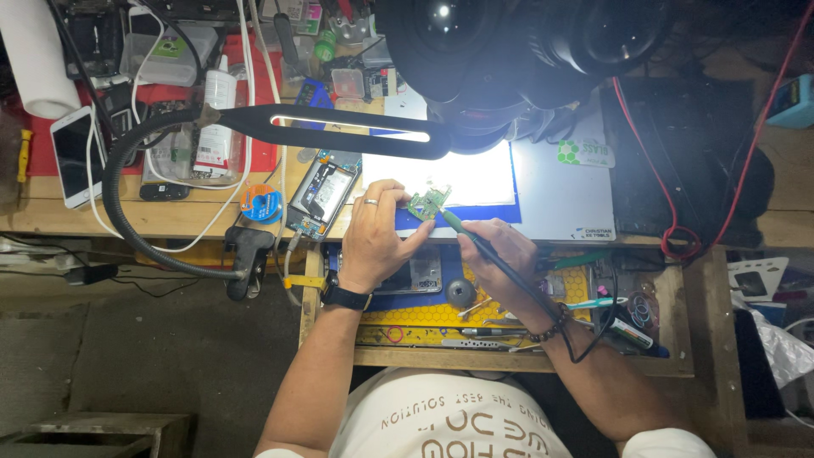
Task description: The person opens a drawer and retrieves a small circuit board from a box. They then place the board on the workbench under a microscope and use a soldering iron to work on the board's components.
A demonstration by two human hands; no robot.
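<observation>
Opened phone (320, 200) parked left of the work zone, beside a solder spool (259, 203). Left hand (377, 233) pinching small green circuit board (427, 203) flat on the lit mat (551, 191), steadying it under the microscope (517, 51). Right hand (500, 254) closed pen-style around soldering iron (475, 242), tip meeting the board's edge.

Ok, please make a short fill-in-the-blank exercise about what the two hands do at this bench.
1. The left hand pinches a small green ____ board.
2. The right hand holds a soldering iron with a ____ grip.
3. A ____ is worn on the left wrist.
4. An opened phone lies to the ____ of the left hand.

Missing words: circuit; green; watch; left
</observation>
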